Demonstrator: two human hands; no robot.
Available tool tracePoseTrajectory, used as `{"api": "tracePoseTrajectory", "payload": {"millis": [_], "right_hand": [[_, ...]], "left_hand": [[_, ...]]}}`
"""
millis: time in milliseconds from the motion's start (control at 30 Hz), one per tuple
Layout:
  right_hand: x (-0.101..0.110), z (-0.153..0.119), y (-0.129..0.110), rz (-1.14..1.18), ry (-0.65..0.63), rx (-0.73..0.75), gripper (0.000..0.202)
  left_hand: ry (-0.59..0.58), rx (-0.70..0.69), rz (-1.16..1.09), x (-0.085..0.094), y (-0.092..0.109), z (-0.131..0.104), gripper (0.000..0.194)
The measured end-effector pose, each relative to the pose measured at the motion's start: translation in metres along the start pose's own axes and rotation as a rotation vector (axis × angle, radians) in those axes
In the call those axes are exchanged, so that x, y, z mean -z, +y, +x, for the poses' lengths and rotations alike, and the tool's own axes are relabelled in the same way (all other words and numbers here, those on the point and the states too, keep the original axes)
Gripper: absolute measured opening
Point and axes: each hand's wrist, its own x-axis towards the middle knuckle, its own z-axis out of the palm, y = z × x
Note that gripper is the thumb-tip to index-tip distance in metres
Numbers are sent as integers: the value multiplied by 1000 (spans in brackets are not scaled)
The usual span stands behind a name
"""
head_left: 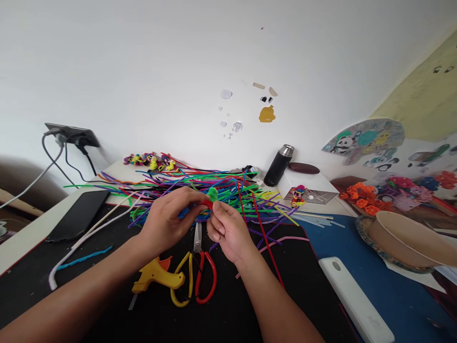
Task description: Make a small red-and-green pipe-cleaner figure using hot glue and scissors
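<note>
Above the black mat, both hands meet around a small green and red pipe cleaner piece (213, 194). My left hand (171, 215) pinches its red part between thumb and fingers. Touching it from the right, my right hand (231, 231) has its fingers curled against the thumb; its grip partly hides the piece. Just below the hands lie scissors (197, 240) with one yellow and one red handle. A yellow glue gun (154, 277) rests beside them, under my left forearm. Behind the hands spreads a heap of colourful pipe cleaners (228, 188).
A black phone (79, 215) lies at left. A black thermos (279, 166) stands near a white box (310, 186), with a small pipe cleaner figure (298, 196) in front. A white oblong device (355, 297) and a beige bowl (414, 233) are at right.
</note>
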Motion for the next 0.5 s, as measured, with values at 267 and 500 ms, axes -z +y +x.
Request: {"api": "tracePoseTrajectory", "payload": {"millis": [267,500], "right_hand": [[-4,-1,3,3,10,8,57],[-4,-1,5,-77,40,-4,51]], "left_hand": [[-133,33,-59,15,-7,7,41],[-269,19,2,30,-9,13,39]]}}
